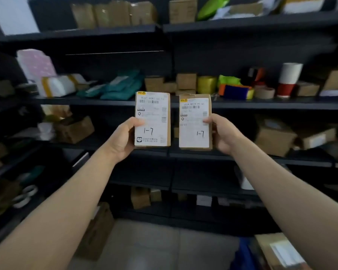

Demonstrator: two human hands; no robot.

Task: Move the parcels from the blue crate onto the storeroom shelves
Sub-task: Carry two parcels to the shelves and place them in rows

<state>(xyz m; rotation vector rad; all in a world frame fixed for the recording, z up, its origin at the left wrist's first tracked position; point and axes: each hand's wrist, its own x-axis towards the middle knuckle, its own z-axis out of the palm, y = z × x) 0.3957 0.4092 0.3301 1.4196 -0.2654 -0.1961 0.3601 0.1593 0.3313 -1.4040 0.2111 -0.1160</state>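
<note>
Head view: left hand (123, 141) grips left parcel (152, 117), right hand (222, 133) right parcel (195, 123), fingers (137, 121) curled.

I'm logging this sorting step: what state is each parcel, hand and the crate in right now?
Left parcel: held upright, not yet shelved, label marked 1-7 facing camera.
Right parcel: held upright, not yet shelved, label marked 1-7 facing camera.
Left hand: grips the left parcel's side.
Right hand: grips the right parcel's side.
Blue crate: partly in view, labelled box apparently inside.

left parcel (152, 118) beside right parcel (195, 122) | shelves (261, 105) behind | apart
</note>
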